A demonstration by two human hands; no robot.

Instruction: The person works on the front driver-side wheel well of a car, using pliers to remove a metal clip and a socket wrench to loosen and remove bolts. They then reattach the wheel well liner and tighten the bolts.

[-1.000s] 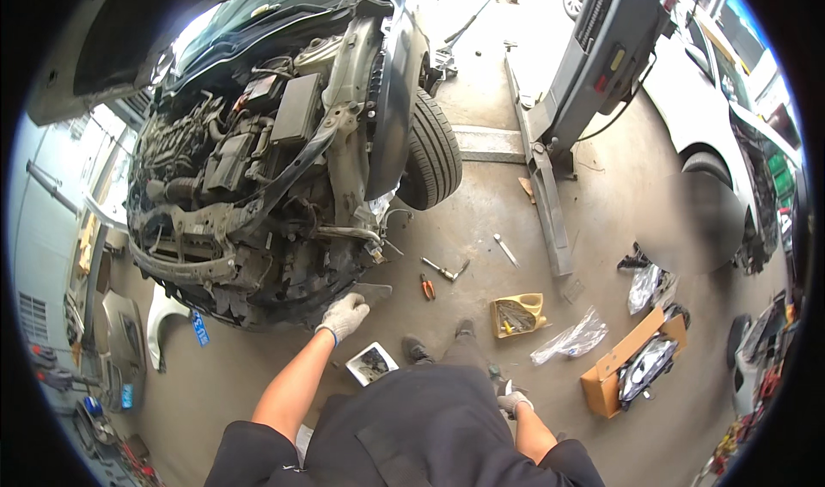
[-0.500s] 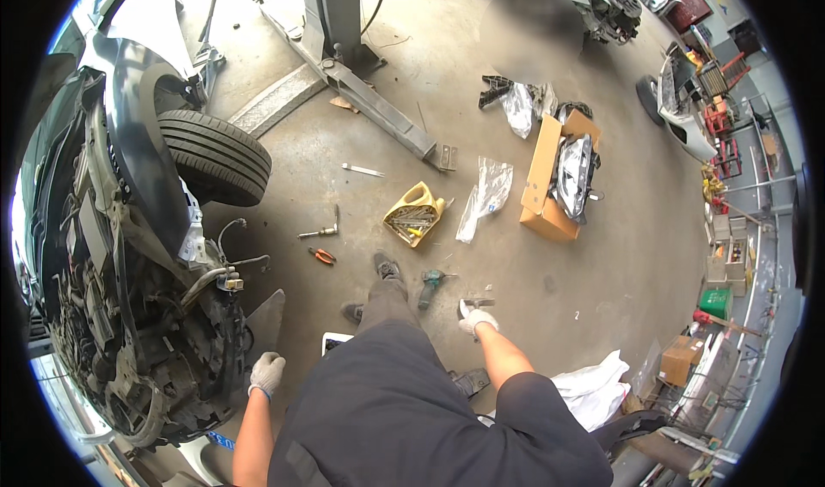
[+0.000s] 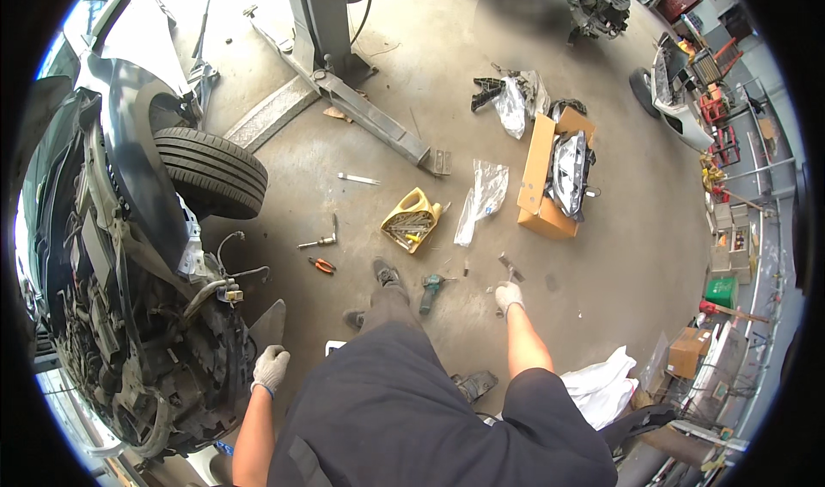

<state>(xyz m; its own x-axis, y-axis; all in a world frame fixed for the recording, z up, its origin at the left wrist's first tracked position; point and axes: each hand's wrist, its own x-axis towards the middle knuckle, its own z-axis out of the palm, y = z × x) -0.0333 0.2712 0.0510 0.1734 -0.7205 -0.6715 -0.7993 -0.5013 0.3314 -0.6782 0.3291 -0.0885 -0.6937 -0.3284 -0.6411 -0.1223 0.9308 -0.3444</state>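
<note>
My left hand (image 3: 271, 368), in a light work glove, hangs with fingers curled beside the stripped front end of a car (image 3: 129, 315), close to a loose black panel edge (image 3: 268, 324). My right hand (image 3: 509, 296), also gloved, is closed around a small dark metal tool (image 3: 509, 269) that sticks out above the fist. A green cordless driver (image 3: 430, 291) lies on the concrete by my foot (image 3: 384, 272). My dark clothing fills the bottom of the view.
The car's tyre (image 3: 210, 173) is at the left. A ratchet (image 3: 320, 242), orange pliers (image 3: 322, 265), a yellow cut-open container of tools (image 3: 411, 221), a plastic bag (image 3: 481, 199), a cardboard box with a headlight (image 3: 559, 173) and a lift arm (image 3: 369, 122) lie ahead. White bag (image 3: 601, 384) at right.
My view has swung from the car's open engine bay toward the floor on the right. My left hand has come down beside the car; the right hand moved out to the right.
</note>
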